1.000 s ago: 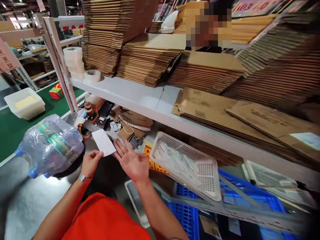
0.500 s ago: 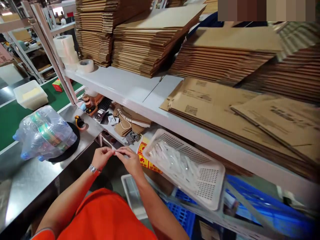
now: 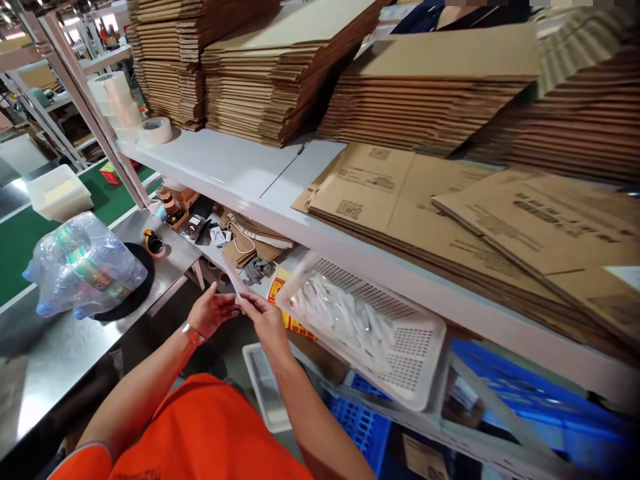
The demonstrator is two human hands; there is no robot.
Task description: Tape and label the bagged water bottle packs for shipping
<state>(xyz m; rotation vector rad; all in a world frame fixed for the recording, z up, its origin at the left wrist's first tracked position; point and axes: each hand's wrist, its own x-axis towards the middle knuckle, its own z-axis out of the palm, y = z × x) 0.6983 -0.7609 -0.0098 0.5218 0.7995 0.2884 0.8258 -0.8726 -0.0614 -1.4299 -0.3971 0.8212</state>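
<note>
1 white shelf (image 3: 210,160) runs 10 to 4 o'clock; on it, folded cardboard (image 3: 430,113), stacks overlap, can't count. Metal table (image 3: 70,353) at 8 w/ 1 wrapped bottle pack (image 3: 90,267) at 9; no. of bottles unclear. 1 white basket (image 3: 415,360) at 4–5 w/ clear bags (image 3: 345,323), too jumbled to count; 1 smaller bin (image 3: 265,397) at 7.

2 hands, both approx 8 o'clock. L hand (image 3: 213,315): open, thumb up, fingers loosely spread toward slip; contact unclear. R hand (image 3: 265,323): thumb + fingers pinched on slip's near end.

1 paper slip (image 3: 232,275) btwn 8 & 9, thin, whitish, narrow from this angle, tilted, far end toward 11; print, if any, n/a to see. 1 loose tape roll (image 3: 157,131) at 10, beside a tape stack (image 3: 114,100). 1 watch (image 3: 193,335), L wrist.
</note>
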